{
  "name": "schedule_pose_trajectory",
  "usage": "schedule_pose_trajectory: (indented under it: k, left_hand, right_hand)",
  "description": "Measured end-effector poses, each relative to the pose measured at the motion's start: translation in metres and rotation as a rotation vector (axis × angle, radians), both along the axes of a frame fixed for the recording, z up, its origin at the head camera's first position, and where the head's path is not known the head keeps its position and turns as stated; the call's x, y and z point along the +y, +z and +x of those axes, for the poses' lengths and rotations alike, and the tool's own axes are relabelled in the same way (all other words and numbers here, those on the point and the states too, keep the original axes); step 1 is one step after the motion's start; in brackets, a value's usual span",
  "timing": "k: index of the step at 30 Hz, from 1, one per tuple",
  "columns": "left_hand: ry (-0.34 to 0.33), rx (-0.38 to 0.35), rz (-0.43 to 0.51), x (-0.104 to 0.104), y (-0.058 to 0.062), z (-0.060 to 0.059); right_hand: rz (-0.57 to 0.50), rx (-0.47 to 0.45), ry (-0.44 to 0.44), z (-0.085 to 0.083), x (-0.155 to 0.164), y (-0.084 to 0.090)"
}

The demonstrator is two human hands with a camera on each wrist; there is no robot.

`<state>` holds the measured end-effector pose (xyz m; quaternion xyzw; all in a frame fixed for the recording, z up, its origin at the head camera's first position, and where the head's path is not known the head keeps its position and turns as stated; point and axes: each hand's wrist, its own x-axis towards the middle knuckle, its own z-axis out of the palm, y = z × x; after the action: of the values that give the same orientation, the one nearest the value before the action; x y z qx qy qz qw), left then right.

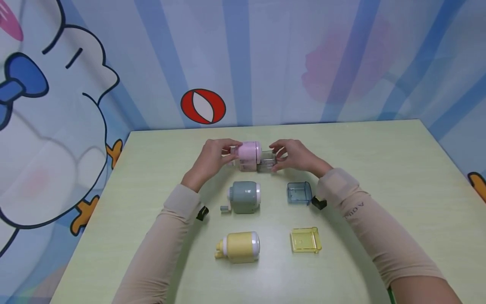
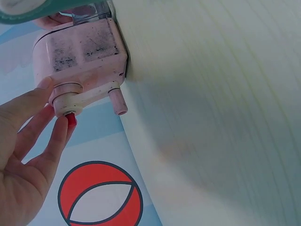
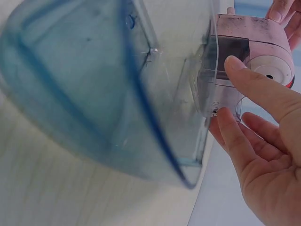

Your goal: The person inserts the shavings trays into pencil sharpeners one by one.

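A pink crank pencil sharpener (image 1: 248, 153) stands at the back of the table. My left hand (image 1: 213, 158) holds its crank end, thumb and fingers around the body's edge. In the left wrist view, the pale crank (image 2: 96, 92) hangs off that end and a red nail shows at a fingertip. On the other side, my right hand (image 1: 298, 155) pinches a clear shavings drawer (image 1: 267, 158) between thumb and fingers. The drawer sticks partly out of the sharpener's front, beside the round white pencil-hole face (image 3: 273, 69).
A grey-green crank sharpener (image 1: 244, 197) and a yellow one (image 1: 240, 247) stand in a column nearer me. To their right lie a clear blue drawer (image 1: 299, 193), close to the right wrist, and a clear yellow drawer (image 1: 305, 240). A printed wall covering (image 1: 265, 63) rises behind the table.
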<state>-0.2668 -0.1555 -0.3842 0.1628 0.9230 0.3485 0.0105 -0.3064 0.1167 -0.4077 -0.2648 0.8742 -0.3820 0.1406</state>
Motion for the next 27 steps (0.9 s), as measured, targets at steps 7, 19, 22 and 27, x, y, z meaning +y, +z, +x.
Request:
schedule_pose_trajectory:
  k: [7, 19, 22, 27]
  left_hand:
    - [0.013, 0.002, -0.002, 0.0008, 0.0, 0.0003]
    - [0.008, -0.005, 0.007, 0.0013, -0.0001, -0.0007]
    - [0.006, 0.0, 0.008, 0.0013, -0.0003, -0.0008]
    - [-0.005, 0.015, 0.003, 0.0023, -0.0006, -0.0007]
  right_hand:
    - [0.019, 0.007, -0.004, 0.0006, -0.0028, 0.0017]
    - [0.02, -0.007, 0.0, 0.0044, -0.0043, 0.0045]
    - [0.021, -0.011, -0.005, 0.005, -0.0045, 0.0044]
    - [0.012, -0.025, -0.037, 0.0059, -0.0058, 0.0035]
